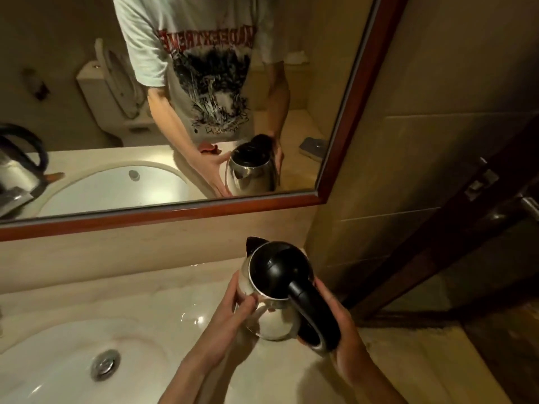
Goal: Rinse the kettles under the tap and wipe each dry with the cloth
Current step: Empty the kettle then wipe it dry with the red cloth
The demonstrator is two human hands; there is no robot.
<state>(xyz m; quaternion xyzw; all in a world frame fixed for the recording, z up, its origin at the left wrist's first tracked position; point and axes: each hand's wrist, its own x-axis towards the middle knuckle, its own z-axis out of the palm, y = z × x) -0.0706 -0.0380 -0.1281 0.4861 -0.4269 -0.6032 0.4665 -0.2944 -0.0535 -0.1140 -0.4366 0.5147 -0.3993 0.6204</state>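
Marble counter (pixel 163 290), shiny steel black-lidded kettle (pixel 274 290)

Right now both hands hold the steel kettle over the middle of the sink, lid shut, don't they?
Not over the sink. In the head view the kettle is at the counter to the right of the sink, near the wall. Left hand and right hand do hold it, lid shut.

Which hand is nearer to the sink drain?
Left. The left hand holds the kettle body on the side facing the sink drain; the right hand grips the handle, farther off.
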